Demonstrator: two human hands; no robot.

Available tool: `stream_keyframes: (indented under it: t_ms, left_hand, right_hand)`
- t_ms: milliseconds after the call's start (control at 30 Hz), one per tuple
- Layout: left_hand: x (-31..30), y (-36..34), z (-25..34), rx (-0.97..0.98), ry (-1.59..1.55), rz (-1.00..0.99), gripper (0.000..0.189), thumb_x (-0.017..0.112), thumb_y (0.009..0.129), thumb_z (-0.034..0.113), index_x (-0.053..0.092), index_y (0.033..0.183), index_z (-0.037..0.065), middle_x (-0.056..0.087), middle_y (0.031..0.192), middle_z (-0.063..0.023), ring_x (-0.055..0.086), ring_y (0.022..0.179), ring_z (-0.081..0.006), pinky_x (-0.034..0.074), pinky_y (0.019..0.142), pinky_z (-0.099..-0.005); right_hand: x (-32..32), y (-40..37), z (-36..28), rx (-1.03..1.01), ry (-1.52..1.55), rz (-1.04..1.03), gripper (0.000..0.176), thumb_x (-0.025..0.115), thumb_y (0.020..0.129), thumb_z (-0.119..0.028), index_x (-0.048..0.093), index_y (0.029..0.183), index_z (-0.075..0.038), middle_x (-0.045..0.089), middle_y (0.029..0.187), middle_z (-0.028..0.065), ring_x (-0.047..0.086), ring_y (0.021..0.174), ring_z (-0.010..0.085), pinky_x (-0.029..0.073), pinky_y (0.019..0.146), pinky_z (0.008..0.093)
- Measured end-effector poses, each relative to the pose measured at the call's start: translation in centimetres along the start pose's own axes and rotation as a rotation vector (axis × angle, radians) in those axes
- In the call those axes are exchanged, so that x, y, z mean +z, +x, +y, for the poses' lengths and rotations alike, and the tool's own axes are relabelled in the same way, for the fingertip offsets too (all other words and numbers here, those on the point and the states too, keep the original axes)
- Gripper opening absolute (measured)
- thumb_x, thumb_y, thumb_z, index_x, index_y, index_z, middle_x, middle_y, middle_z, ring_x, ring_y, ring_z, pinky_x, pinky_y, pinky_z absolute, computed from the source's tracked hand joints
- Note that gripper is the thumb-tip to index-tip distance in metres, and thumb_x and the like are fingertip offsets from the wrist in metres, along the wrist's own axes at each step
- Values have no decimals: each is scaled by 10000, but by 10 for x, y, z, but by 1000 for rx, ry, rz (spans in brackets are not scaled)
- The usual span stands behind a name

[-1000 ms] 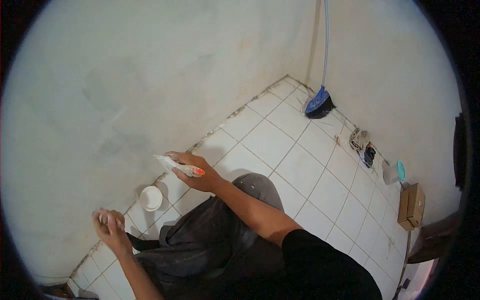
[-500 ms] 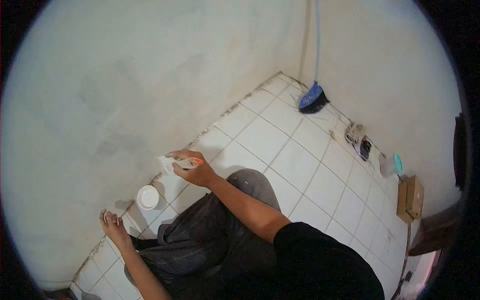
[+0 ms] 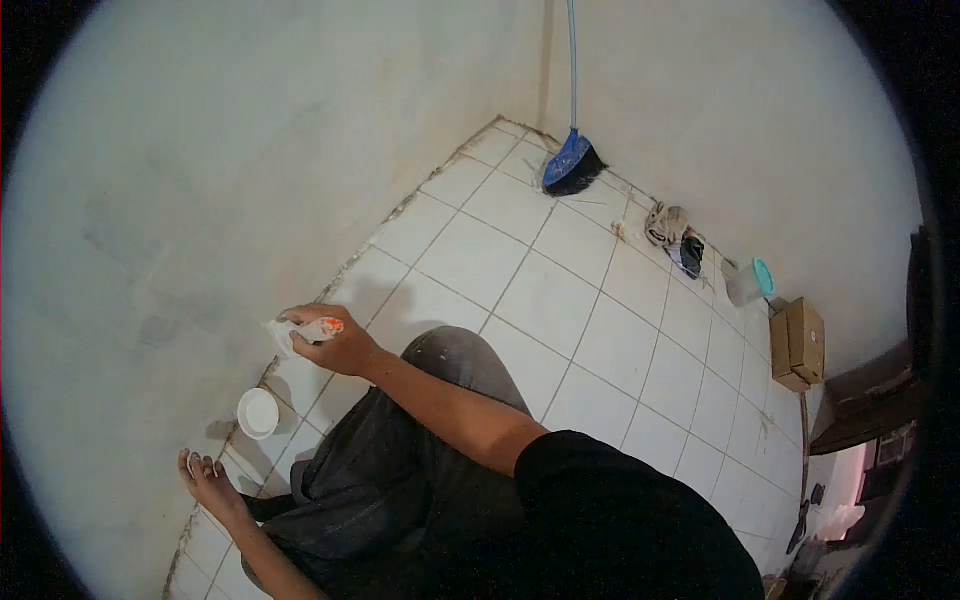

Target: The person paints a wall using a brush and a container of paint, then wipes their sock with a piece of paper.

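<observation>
My right hand (image 3: 335, 345) grips a putty knife (image 3: 300, 330) with an orange-tipped handle, its blade smeared white and held close to the base of the pale wall (image 3: 180, 200). My left hand (image 3: 205, 477) is lower down at the wall's foot, fingers spread and tipped with white paste, holding nothing. A small round white tub (image 3: 258, 413) of paste stands on the tiled floor between my two hands, right by the wall. I am crouched, with my grey trouser knee (image 3: 450, 360) under my right forearm.
White floor tiles (image 3: 560, 300) stretch to the corner, where a blue broom (image 3: 572, 165) leans. Along the right wall lie a rag and dark item (image 3: 675, 235), a tub with a teal lid (image 3: 750, 282) and a cardboard box (image 3: 800, 345).
Both hands have dropped lower toward the floor. My left hand, curled at first, has opened with fingers spread. The view has swung so the corner and broom sit further left.
</observation>
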State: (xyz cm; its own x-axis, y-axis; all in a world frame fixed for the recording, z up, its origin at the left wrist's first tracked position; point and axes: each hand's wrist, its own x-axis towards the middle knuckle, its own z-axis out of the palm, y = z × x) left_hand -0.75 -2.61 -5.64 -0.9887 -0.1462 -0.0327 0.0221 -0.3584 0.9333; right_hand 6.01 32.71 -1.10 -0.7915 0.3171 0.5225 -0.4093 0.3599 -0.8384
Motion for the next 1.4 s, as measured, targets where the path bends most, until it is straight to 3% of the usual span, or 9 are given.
stream_keyframes:
  t_ms: [200, 267, 500, 567, 800, 1000, 1133, 1233, 1400]
  left_hand:
    - [-14, 7, -5, -23, -20, 3, 394, 625, 907, 156, 483, 1273, 109, 528, 1031, -3, 505, 840, -129, 425, 687, -282]
    - [-17, 6, -6, -38, -25, -1, 379, 623, 913, 165, 491, 1265, 118, 536, 1033, 0, 506, 854, -129, 425, 691, -276]
    - [-12, 0, -6, -55, -18, 93, 361, 615, 911, 147, 501, 1253, 126, 546, 992, -4, 508, 833, -127, 419, 673, -268]
    - [-11, -1, -6, -50, -16, 114, 356, 608, 911, 134, 502, 1251, 124, 541, 985, -6, 507, 818, -124, 418, 667, -265]
    - [-17, 1, -7, -74, 55, 173, 312, 568, 945, 111, 503, 1249, 90, 520, 881, 3, 499, 745, -81, 398, 650, -254]
    - [-40, 22, -16, -51, 35, 45, 417, 582, 951, 116, 463, 1350, 99, 554, 1065, -59, 524, 879, -133, 457, 767, -285]
    - [-30, 24, -14, -68, 83, 1, 423, 578, 957, 100, 446, 1359, 81, 555, 1091, -78, 523, 881, -138, 458, 768, -288]
    - [-13, 13, -3, 12, 123, 33, 423, 587, 908, -5, 452, 1306, 39, 555, 1064, -36, 520, 812, -122, 426, 709, -262]
    - [-25, 19, -6, 25, 93, 60, 469, 518, 854, -97, 439, 1302, 18, 533, 1078, -45, 500, 796, -114, 415, 673, -256]
  right_hand:
    - [-3, -1, -6, -33, -8, 21, 265, 637, 818, -73, 655, 1072, 3, 693, 993, 155, 667, 894, 255, 516, 818, 332]
    - [-3, -1, -6, 76, 36, -26, 276, 647, 808, -98, 643, 1057, 22, 699, 1029, 161, 675, 957, 258, 514, 892, 346]
    - [-2, -4, -12, 215, 124, -40, 273, 643, 812, -96, 645, 1059, 20, 701, 1019, 156, 679, 946, 223, 517, 880, 320]
    - [0, -6, -8, 179, 146, -39, 273, 614, 848, -81, 628, 1107, 7, 684, 935, 128, 673, 795, 218, 543, 744, 324]
    - [3, -3, -5, 157, 26, -8, 269, 639, 829, -96, 637, 1078, 6, 691, 964, 133, 681, 830, 221, 542, 780, 334]
    - [10, 2, 1, -95, 12, 41, 269, 664, 782, -129, 645, 1016, 3, 694, 941, 167, 690, 864, 286, 542, 800, 367]
    - [-1, 3, -13, -21, 113, -11, 255, 657, 785, -120, 641, 1002, 11, 687, 913, 176, 673, 809, 311, 536, 762, 378]
    - [-4, 8, -13, -52, 101, -5, 262, 660, 806, -82, 633, 1048, 16, 691, 944, 162, 675, 821, 245, 530, 773, 331]
    - [-4, 9, -10, -33, 121, 10, 265, 661, 812, -75, 631, 1061, 11, 693, 944, 164, 688, 846, 247, 534, 783, 339]
